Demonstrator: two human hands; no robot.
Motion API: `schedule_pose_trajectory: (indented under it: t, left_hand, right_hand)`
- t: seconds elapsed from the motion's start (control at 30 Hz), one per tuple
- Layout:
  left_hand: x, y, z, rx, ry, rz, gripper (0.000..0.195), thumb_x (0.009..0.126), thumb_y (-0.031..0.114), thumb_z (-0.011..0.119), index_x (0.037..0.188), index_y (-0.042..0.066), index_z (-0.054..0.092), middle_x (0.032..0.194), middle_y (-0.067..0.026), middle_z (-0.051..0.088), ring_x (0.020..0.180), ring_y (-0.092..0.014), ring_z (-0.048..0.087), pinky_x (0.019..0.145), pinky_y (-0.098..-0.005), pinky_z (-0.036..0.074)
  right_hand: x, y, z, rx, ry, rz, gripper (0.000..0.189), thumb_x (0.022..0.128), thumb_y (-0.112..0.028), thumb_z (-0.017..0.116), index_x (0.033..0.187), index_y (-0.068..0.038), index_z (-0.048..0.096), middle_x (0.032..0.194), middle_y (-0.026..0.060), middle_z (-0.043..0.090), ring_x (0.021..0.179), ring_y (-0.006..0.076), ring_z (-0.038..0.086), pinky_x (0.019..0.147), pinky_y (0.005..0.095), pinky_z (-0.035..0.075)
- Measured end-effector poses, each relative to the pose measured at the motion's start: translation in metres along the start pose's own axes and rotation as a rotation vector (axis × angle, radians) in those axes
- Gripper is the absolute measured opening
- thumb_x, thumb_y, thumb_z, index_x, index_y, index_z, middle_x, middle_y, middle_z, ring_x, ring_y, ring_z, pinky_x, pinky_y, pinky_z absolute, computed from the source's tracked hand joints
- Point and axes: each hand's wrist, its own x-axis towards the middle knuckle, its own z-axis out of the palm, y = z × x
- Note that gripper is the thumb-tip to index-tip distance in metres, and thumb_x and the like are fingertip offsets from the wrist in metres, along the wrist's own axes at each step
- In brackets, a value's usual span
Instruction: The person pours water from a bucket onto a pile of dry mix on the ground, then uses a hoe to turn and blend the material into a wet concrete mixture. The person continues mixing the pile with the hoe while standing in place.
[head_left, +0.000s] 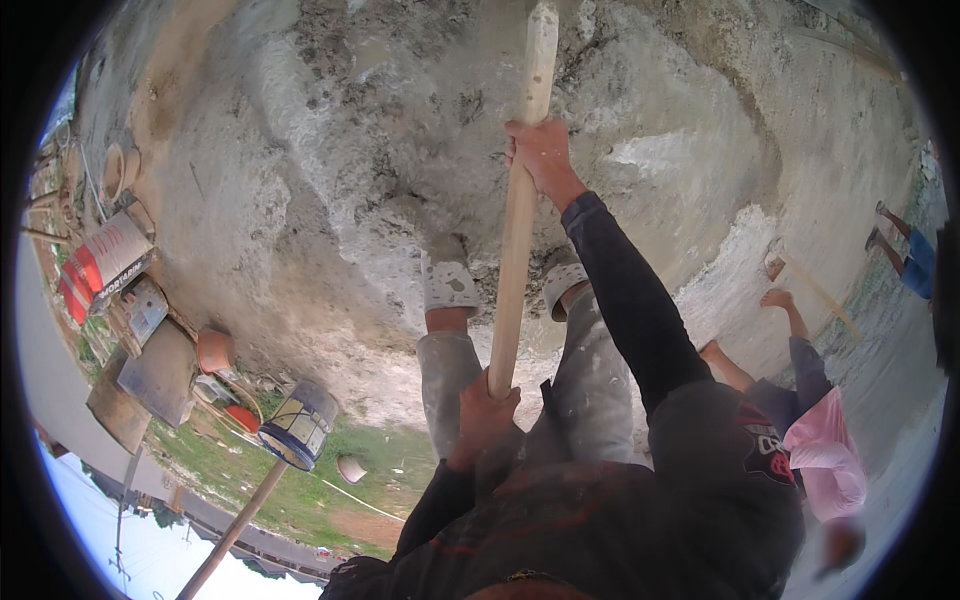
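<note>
A long pale wooden handle (517, 247) runs from near my body up past the top edge of the view, so the head of the tool is hidden. My right hand (541, 154) grips it higher up, with the fingers wrapped round the wood. Near its lower end my left hand (484, 416) is closed about it, in front of my legs. Beneath and ahead lies rough grey ground with wet and crumbly mortar-like material (465, 97). My feet, in mud-spattered footwear (448, 277), stand on either side of the handle.
At left lie a red and white mortar bag (105, 262), an orange-brown pot (215, 350) and a bucket (300, 424), with a wooden pole (232, 529) below it. At right are a person in pink (825, 457), a long-handled tool (821, 292) and another person in blue (916, 262).
</note>
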Motion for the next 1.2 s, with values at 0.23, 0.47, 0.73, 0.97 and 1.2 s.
schedule_pose_trajectory:
  t: [0.23, 0.47, 0.73, 0.97, 1.2]
  left_hand:
    - [-0.028, -0.040, 0.019, -0.277, -0.142, -0.247, 0.018, 0.074, 0.004, 0.070, 0.081, 0.005, 0.054, 0.065, -0.0005, 0.053, 0.053, -0.011, 0.052, 0.047, -0.0274, 0.043]
    - [-0.168, -0.006, -0.028, 0.106, -0.217, -0.459, 0.043, 0.071, 0.031, 0.075, 0.100, 0.002, 0.063, 0.084, -0.0181, 0.067, 0.080, -0.030, 0.067, 0.072, -0.0405, 0.051]
    - [0.088, 0.070, 0.012, 0.187, -0.131, 0.323, 0.031, 0.076, 0.018, 0.070, 0.100, 0.002, 0.062, 0.076, -0.0191, 0.064, 0.072, -0.034, 0.064, 0.067, -0.0407, 0.050]
    - [0.298, 0.212, 0.039, -0.085, -0.186, 0.460, 0.024, 0.075, 0.019, 0.072, 0.080, 0.000, 0.058, 0.061, -0.0056, 0.058, 0.051, -0.013, 0.055, 0.049, -0.0304, 0.042]
    - [0.174, 0.080, -0.024, 0.165, -0.124, 0.197, 0.038, 0.073, 0.026, 0.072, 0.095, -0.003, 0.062, 0.080, -0.0213, 0.066, 0.078, -0.036, 0.066, 0.070, -0.0410, 0.051]
  right_hand:
    - [-0.026, 0.162, -0.009, -0.330, -0.006, 0.369, 0.023, 0.077, -0.012, 0.061, 0.066, 0.008, 0.062, 0.060, 0.0135, 0.063, 0.051, 0.0211, 0.063, 0.047, 0.0358, 0.053]
    - [-0.176, 0.154, -0.060, 0.133, 0.240, 0.604, 0.011, 0.078, -0.003, 0.063, 0.071, 0.002, 0.055, 0.057, 0.0069, 0.051, 0.046, 0.0181, 0.052, 0.042, 0.0342, 0.043]
    - [0.028, -0.044, -0.113, -0.101, 0.448, -0.193, 0.019, 0.077, -0.009, 0.067, 0.079, 0.005, 0.054, 0.062, 0.0092, 0.056, 0.048, 0.0169, 0.056, 0.044, 0.0310, 0.046]
    - [0.186, -0.055, -0.093, -0.648, 0.533, -0.172, 0.034, 0.078, -0.014, 0.063, 0.098, 0.012, 0.055, 0.075, 0.0183, 0.066, 0.058, 0.0242, 0.068, 0.053, 0.0354, 0.057]
    - [0.148, 0.016, -0.055, -0.854, 0.508, 0.025, 0.047, 0.073, -0.017, 0.066, 0.102, 0.015, 0.050, 0.090, 0.0243, 0.064, 0.086, 0.0334, 0.067, 0.073, 0.0353, 0.056]
